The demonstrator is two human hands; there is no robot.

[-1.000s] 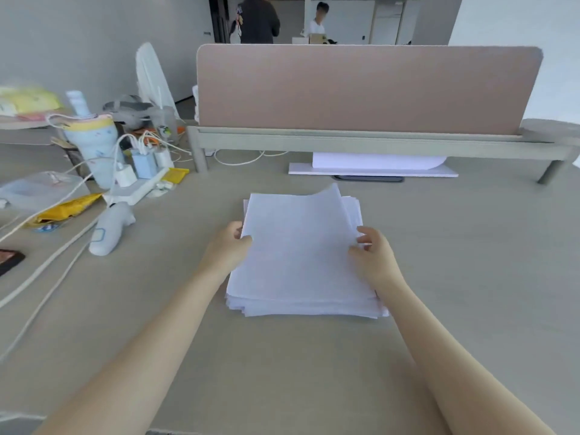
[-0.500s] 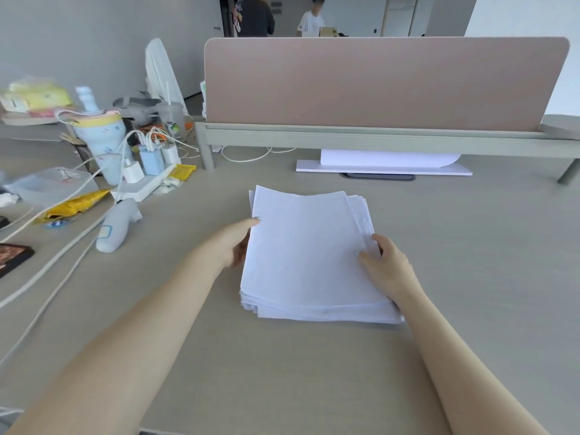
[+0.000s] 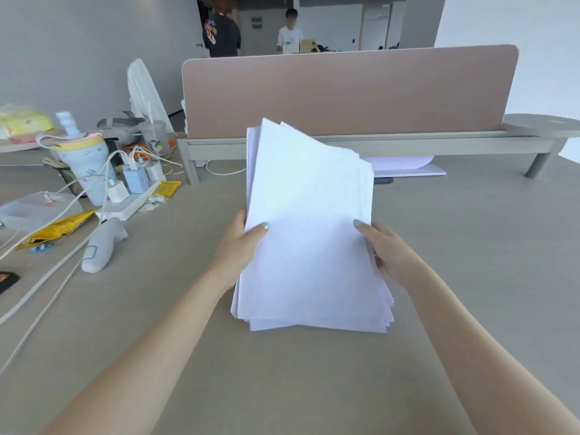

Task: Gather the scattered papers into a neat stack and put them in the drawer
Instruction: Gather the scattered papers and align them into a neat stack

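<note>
Stack of white papers point(image 3: 309, 233) held up above the desk point(image 3: 470, 246), tilted, far edge raised toward the pink divider panel point(image 3: 348, 92), near edge low over the desk and close to the body (sheets fanned and uneven at the corners). Left hand point(image 3: 240, 248) gripping the left edge, thumb across the top sheet, fingers hidden beneath. Right hand point(image 3: 384, 249) gripping the right edge the same way. Off to the left: a pale blue bottle point(image 3: 83, 161), a white power strip point(image 3: 125, 205) with chargers plugged in, a yellow packet point(image 3: 59, 229) and trailing white cables point(image 3: 40, 284). Drawer out of view
</note>
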